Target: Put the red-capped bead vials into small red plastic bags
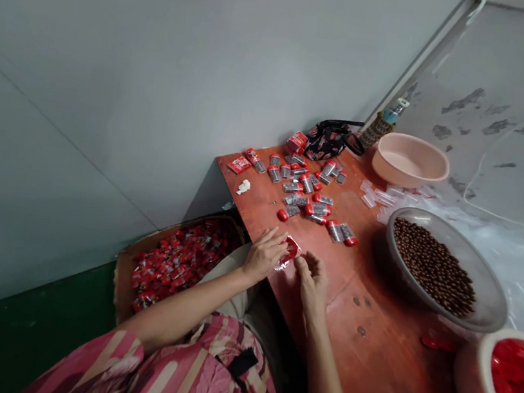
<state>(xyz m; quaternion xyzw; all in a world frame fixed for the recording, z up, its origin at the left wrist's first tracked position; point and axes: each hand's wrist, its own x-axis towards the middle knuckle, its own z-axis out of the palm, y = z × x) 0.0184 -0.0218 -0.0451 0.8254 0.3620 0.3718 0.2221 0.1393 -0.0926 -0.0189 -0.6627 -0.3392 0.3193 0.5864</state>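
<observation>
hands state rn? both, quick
Left hand: fingers on the red packet; pinching or just pressing, can't tell.
Right hand: fingers part curled, at the packet's edge; grip can't be told.

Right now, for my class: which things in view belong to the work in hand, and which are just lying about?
Likely part of the work:
- red packet under the left hand
- red-capped tubes
- brown balls
- red pieces
- boxed red packets

Probably just lying about:
- patterned bag
- crumpled white scrap
- bottle-like object
</observation>
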